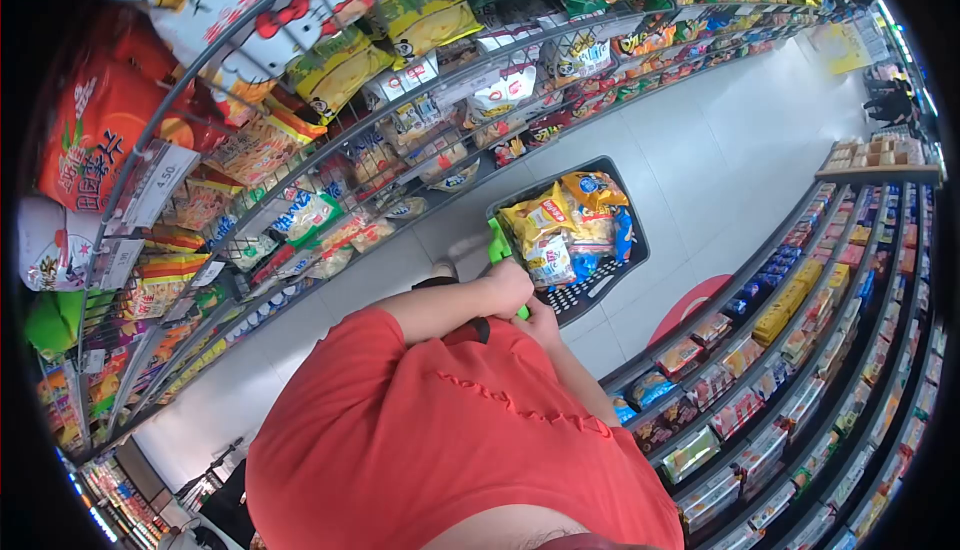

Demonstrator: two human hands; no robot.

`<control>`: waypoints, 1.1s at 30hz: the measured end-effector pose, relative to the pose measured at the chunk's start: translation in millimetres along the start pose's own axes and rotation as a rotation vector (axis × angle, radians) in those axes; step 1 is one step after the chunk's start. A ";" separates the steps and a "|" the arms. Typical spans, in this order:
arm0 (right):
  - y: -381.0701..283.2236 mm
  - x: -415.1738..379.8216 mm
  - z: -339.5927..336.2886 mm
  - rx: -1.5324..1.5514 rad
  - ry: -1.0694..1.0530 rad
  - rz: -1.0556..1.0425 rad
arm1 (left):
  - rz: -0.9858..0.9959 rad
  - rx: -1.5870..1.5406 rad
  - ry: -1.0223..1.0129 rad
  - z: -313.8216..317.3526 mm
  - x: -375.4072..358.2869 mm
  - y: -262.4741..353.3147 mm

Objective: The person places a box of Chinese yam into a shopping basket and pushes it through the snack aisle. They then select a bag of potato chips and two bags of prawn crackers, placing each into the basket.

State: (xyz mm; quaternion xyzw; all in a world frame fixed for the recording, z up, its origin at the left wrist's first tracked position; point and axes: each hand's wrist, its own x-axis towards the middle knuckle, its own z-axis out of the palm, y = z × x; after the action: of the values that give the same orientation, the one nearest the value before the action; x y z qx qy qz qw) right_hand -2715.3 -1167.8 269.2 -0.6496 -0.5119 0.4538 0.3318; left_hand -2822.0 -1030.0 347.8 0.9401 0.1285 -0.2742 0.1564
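Two shelf banks (pixel 805 320), at ten and four o'clock — left hand (pixel 508 287) and right hand (pixel 541 323) closed round one basket's (pixel 641 255) green handle (pixel 498 239).

"What does the basket (pixel 641 268) look like?"
"Matt dark plastic, with a smooth green plastic handle (pixel 498 240)."
"And the bags (pixel 547 214) in it?"
"Glossy, crinkled film."
"The rack (pixel 215 42)?"
"Metal wire."
"The floor (pixel 690 140)?"
"Smooth, slightly shiny tile."
"The shirt (pixel 450 440)?"
"Matt cloth."

A gray shopping basket (pixel 643 248) holds several colorful snack bags (pixel 592 222). Wire shelves (pixel 190 74) carry bagged snacks (pixel 428 20), and the opposite shelves (pixel 880 176) carry rows of small packets (pixel 738 411).
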 end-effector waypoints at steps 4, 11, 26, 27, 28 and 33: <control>-1.8 6.1 -16.2 0.065 -0.032 0.019 | -0.034 -0.006 0.018 -6.7 11.7 3.1; -16.3 21.7 -51.6 0.000 -0.070 -0.025 | -0.096 0.026 -0.015 -36.7 29.8 4.7; -30.9 43.1 -10.0 -0.142 -0.095 -0.164 | -0.148 -0.026 -0.157 -25.9 -1.5 -31.4; -30.7 47.6 0.9 -0.141 -0.092 -0.160 | -0.153 -0.024 -0.172 -22.9 -11.0 -39.5; -33.2 53.2 12.2 -0.119 -0.107 -0.191 | -0.164 -0.022 -0.187 -19.2 -21.0 -48.4; -63.5 68.7 45.4 -0.112 -0.206 -0.164 | -0.137 -0.039 -0.157 1.8 -60.2 -82.3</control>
State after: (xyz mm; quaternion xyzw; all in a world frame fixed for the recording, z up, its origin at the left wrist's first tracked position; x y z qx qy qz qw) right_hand -2776.2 -1086.7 292.2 -0.5731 -0.6189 0.4602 0.2769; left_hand -2899.0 -964.5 361.3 0.9015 0.1854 -0.3546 0.1652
